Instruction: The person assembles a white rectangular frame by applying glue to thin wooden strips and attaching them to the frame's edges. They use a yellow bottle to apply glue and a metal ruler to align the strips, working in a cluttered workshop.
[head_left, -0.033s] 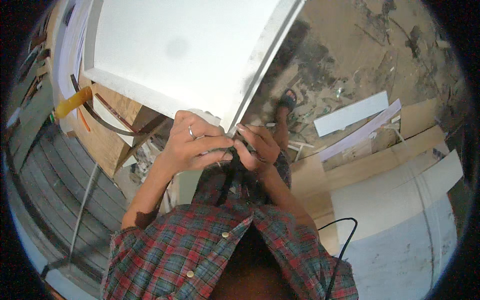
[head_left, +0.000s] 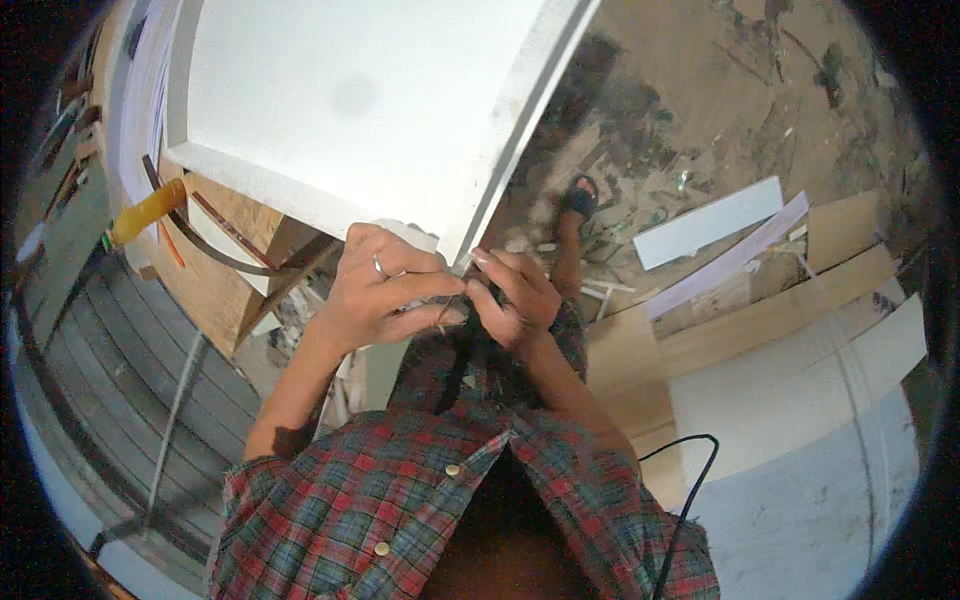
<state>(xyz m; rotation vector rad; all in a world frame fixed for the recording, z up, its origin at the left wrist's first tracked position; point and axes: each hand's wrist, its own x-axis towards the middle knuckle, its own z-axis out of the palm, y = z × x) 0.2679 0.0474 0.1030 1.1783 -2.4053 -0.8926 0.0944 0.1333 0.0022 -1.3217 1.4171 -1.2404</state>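
Note:
A large white board [head_left: 350,95] with a raised rim reaches away from me, its near corner at my fingers. My left hand [head_left: 385,285], a ring on one finger, is closed at that corner, fingers bent and thumb pressed inward. Close against it, my right hand [head_left: 515,300] pinches at the same corner, thumb and forefinger together. The fingertips of both hands meet just below the rim. Whatever small thing they hold is hidden among the fingers. A pale rounded piece [head_left: 408,235] shows behind my left knuckles, against the board's near edge.
Left of the board, a yellow bottle [head_left: 148,212] lies near a curved dark strip [head_left: 225,255] and a wooden box-like piece [head_left: 215,290]. Grey ribbed sheeting [head_left: 110,370] spreads at lower left. White strips [head_left: 710,222] and boards [head_left: 790,420] lie on the littered floor at right.
The view has shifted very slightly, so the board's right edge sits a little further left. Both hands keep their place at the corner.

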